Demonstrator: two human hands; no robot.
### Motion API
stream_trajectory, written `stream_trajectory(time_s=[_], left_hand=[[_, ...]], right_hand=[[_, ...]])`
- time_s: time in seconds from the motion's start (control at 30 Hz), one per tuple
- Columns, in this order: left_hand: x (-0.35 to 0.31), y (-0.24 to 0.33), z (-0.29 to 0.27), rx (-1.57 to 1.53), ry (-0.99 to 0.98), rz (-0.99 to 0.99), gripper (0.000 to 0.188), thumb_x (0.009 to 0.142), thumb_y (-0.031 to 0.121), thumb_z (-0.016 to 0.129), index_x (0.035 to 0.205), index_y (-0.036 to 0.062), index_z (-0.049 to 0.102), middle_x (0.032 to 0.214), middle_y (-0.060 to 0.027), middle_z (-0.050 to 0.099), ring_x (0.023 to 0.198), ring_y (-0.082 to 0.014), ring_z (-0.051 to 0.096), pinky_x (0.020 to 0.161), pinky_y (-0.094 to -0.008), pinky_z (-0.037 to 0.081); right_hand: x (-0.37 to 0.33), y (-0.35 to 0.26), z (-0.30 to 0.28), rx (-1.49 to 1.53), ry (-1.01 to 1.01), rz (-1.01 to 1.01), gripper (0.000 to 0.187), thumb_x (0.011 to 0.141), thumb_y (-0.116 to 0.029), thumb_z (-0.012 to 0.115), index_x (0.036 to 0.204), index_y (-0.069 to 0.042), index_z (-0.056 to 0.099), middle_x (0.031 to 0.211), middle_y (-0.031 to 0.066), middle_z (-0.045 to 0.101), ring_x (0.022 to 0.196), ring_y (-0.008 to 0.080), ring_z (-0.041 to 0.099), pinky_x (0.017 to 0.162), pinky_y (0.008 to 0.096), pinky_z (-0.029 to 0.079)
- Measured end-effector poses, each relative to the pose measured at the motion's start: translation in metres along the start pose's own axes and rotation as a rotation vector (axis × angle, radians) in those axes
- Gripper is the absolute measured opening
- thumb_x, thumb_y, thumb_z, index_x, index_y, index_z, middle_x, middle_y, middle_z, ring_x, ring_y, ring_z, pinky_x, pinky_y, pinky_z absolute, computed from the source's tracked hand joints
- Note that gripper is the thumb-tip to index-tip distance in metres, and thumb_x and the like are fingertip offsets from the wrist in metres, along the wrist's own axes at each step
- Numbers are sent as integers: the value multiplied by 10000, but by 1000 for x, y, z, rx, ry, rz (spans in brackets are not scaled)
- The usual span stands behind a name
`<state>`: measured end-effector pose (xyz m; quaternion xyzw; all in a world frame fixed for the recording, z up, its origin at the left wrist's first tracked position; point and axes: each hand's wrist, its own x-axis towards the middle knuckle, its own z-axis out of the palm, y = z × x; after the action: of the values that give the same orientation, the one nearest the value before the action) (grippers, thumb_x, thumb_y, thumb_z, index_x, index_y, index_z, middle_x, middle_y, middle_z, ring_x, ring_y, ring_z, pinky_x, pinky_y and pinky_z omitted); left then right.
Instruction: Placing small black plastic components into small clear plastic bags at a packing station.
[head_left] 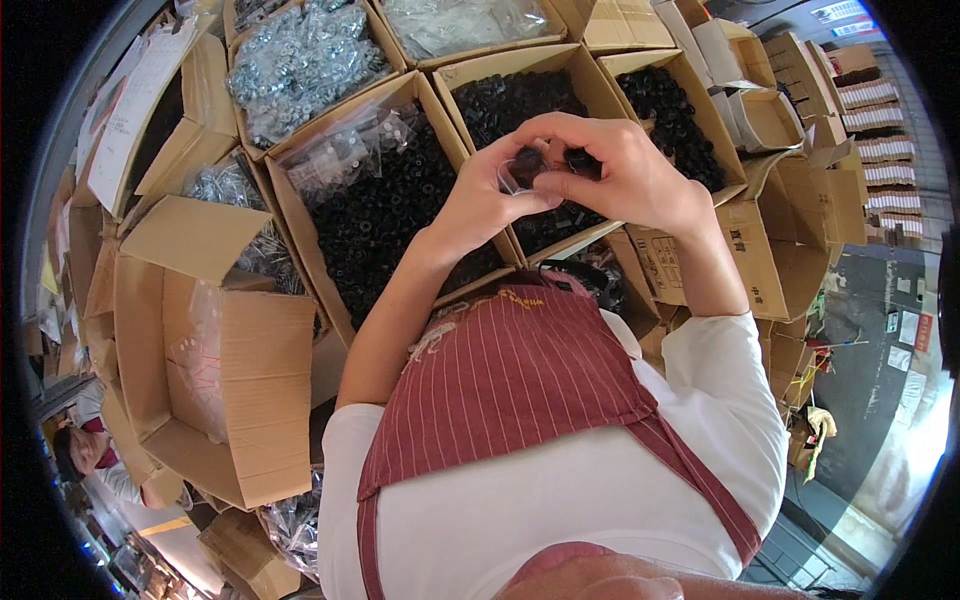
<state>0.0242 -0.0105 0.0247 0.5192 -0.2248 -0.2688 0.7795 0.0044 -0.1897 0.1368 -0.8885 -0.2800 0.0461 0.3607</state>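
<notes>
As both forearms point(392, 305) angle inward, the left hand point(490, 185) pinches a clear bag point(519, 172) (partly hidden) above boxed black parts point(505, 97). The right hand point(635, 172) curls beside it, its hold unclear.

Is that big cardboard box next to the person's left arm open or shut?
Open: the box has its flaps spread apart, and clear plastic shows inside.

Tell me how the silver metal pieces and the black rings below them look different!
The silver metal pieces look shiny; the black rings look dull. The silver metal pieces seem bagged in clear plastic; many black rings lie loose. Both sit in open cardboard boxes.
</notes>
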Motion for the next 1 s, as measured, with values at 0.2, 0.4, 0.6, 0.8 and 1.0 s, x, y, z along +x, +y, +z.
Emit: stream_trajectory(time_s=[0.2, 0.4, 0.6, 0.8, 1.0], left_hand=[[1, 0, 3, 57, 18, 89, 396, 814, -38, 734, 1177, 0, 578, 1119, -45, 641, 1021, -140, 615, 894, -303, 517], [-1, 0, 9, 19, -33, -66, 310, 842, 15, 735, 1090, 21, 550, 1018, -61, 656, 983, -151, 627, 891, -302, 507], [-3, -10, 12, -23, 54, -77, 308, 836, 26, 732, 1095, -25, 574, 1046, -90, 667, 968, -150, 636, 857, -298, 503], [-1, -8, 10, -61, 60, -84, 356, 845, 0, 698, 1177, -52, 583, 1046, -89, 665, 948, -147, 641, 870, -292, 508], [0, -6, 9, -22, 123, 14, 364, 833, -9, 719, 1171, -32, 587, 1048, -67, 660, 966, -147, 635, 878, -301, 514]], right_hand=[[3, 19, 8, 381, 27, -75, 248, 951, -93, 604, 1183, -13, 637, 826, 56, 660, 663, 136, 598, 593, 274, 495], [16, 8, 18, 1145, 55, 310, 332, 1042, -176, 454, 1271, 13, 603, 879, 8, 606, 590, 28, 389, 510, 165, 324], [22, 27, 31, 1373, 27, 234, 415, 1014, -203, 488, 1366, 12, 527, 1167, 49, 565, 860, 103, 465, 774, 242, 417], [22, 32, 34, 1462, 65, 213, 403, 1025, -233, 479, 1327, 27, 537, 1176, 60, 557, 948, 143, 488, 888, 288, 426], [19, 20, 30, 1280, 93, 198, 445, 1044, -335, 461, 1280, 27, 570, 1158, 83, 594, 1039, 163, 541, 939, 324, 444]])
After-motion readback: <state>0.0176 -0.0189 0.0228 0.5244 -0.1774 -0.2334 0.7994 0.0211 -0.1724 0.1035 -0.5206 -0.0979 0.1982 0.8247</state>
